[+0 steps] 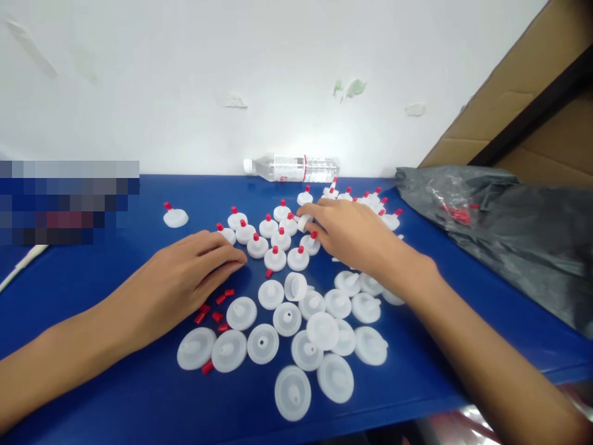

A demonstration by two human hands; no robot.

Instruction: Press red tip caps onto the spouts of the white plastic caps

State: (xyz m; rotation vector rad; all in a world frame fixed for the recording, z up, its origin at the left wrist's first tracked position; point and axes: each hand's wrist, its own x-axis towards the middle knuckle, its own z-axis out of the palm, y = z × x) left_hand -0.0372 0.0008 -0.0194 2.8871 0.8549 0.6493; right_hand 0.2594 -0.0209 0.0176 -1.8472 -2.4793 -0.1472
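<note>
My left hand (pixel 185 272) lies palm down on the blue table (pixel 92 371), its fingers together and pointing right, tips close to a white cap with a red tip (pixel 257 245). Loose red tips (pixel 214 307) lie just below that hand. My right hand (pixel 349 232) reaches left over a cluster of red-tipped caps (pixel 278 238), its fingers pinched on one white cap (pixel 304 222). Several bare white caps (pixel 296 334) without tips lie nearer to me.
A clear plastic bottle (pixel 291 167) lies on its side against the white wall. A grey plastic bag (pixel 500 235) holding red tips covers the table's right side, with cardboard boxes (pixel 523 93) behind. One capped piece (pixel 175 216) sits apart at the left.
</note>
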